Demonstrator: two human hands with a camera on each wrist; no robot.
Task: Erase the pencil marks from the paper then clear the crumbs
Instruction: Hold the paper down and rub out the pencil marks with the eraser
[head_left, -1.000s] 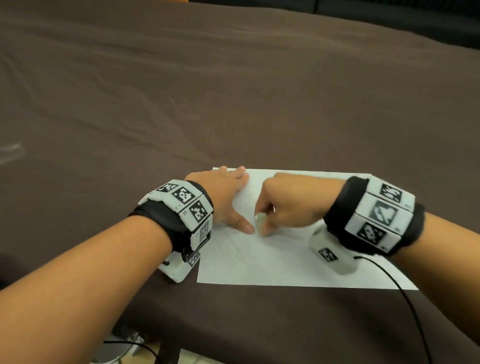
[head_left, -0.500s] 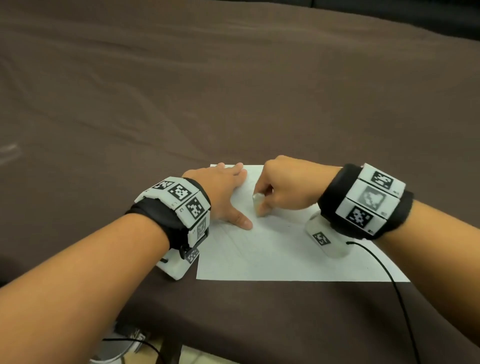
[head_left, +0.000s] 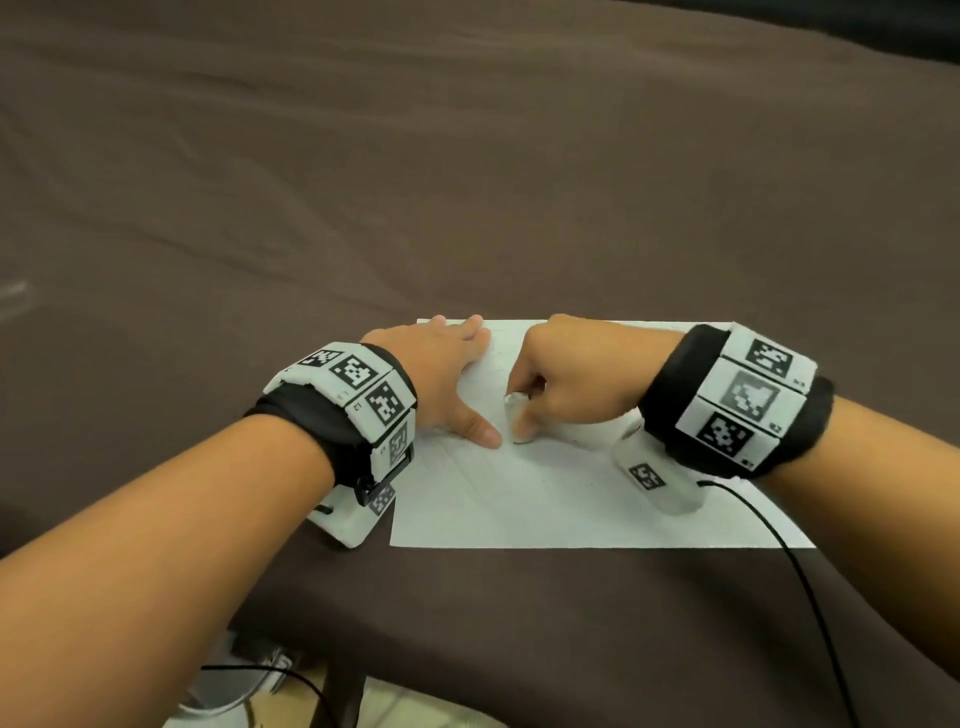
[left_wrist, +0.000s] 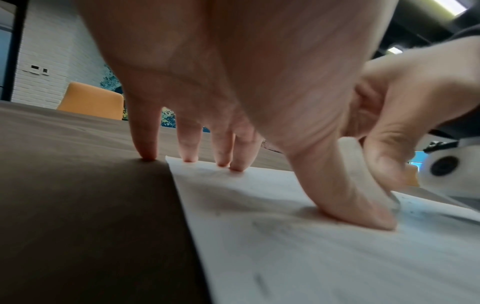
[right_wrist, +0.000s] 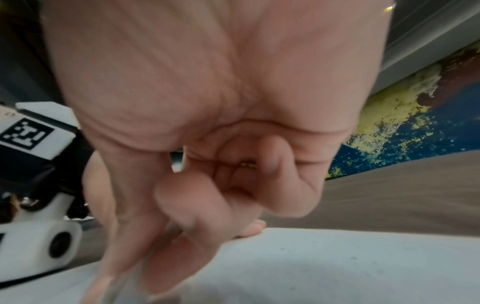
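Note:
A white sheet of paper (head_left: 571, 499) lies on the brown tablecloth (head_left: 467, 182) with faint pencil marks (head_left: 467, 467) on its left part. My left hand (head_left: 447, 374) lies flat on the sheet's upper left corner, fingers straight, thumb tip (left_wrist: 374, 218) pressing the paper (left_wrist: 311, 257). My right hand (head_left: 566, 379) pinches a small white eraser (head_left: 517, 410) between thumb and fingers, its lower end on the paper just right of the left thumb. In the left wrist view the eraser (left_wrist: 355, 162) stands behind my thumb. The right wrist view is blurred; the curled fingers (right_wrist: 187, 205) hide the eraser.
Brown cloth covers the whole table around the sheet. A black cable (head_left: 800, 577) runs from my right wrist camera over the paper's lower right corner toward the table's near edge. An orange chair back (left_wrist: 91, 100) stands beyond the far side.
My right hand has moved the eraser away from me and then back toward the left thumb, in short rubbing strokes. My left hand stays pressed on the paper.

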